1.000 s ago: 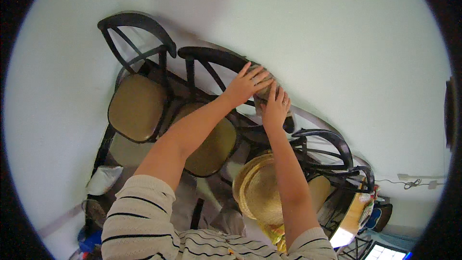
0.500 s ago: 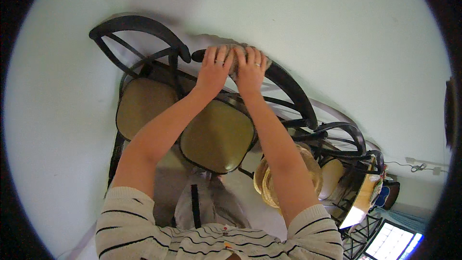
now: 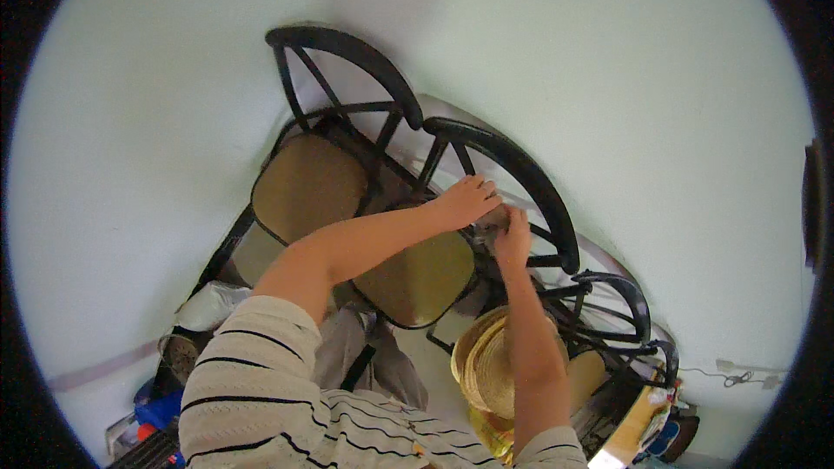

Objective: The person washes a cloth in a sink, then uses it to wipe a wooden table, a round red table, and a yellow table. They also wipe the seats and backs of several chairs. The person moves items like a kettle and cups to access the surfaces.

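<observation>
My left hand [image 3: 466,203] and my right hand [image 3: 513,241] come together over the seat of a black chair [image 3: 530,169]. Bunched between them is a greyish-brown cloth [image 3: 492,219], and the fingers of both hands are closed on it. The hands sit just in front of the curved backrest's lower bars; whether the cloth touches a bar is hidden. Below my forearms shows this chair's tan seat [image 3: 419,282]. A second black chair [image 3: 352,46] with a tan seat [image 3: 310,184] stands to its left, close beside it.
A pale wall [image 3: 669,104] runs behind the chairs. Straw hats [image 3: 482,360] lie stacked below my right forearm. More black chairs [image 3: 638,304] and a wooden-topped table [image 3: 627,434] stand at the right. A plastic bag [image 3: 211,306] and blue items [image 3: 161,408] are at lower left.
Both hands have left the top rail of the right-hand chair's backrest and come down and nearer with the cloth. The view has shifted, bringing the lower-left items into sight.
</observation>
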`<control>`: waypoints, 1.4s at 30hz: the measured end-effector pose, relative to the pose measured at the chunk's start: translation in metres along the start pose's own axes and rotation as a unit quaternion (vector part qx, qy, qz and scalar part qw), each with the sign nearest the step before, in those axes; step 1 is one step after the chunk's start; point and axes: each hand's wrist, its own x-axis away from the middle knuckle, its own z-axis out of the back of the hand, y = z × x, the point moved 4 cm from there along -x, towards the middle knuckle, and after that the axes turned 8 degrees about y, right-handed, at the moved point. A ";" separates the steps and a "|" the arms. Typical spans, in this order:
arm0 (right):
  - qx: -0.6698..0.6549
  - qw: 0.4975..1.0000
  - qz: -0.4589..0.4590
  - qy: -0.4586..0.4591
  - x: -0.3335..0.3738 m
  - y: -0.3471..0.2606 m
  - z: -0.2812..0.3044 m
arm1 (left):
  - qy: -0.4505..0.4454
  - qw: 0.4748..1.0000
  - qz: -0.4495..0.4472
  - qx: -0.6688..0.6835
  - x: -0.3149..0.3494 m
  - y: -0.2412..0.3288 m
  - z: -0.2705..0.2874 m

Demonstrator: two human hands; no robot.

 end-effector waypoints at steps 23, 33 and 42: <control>0.199 0.939 0.211 0.185 -0.227 -0.350 -0.270 | 0.077 0.971 0.082 -0.212 0.133 -0.427 0.138; 0.098 0.933 0.323 0.126 -0.255 -0.357 -0.290 | 0.052 0.965 0.153 -0.206 0.159 -0.441 0.107; -0.014 0.990 -0.012 -0.143 -0.016 -0.268 -0.359 | -0.123 0.980 0.158 -0.016 0.301 -0.318 0.026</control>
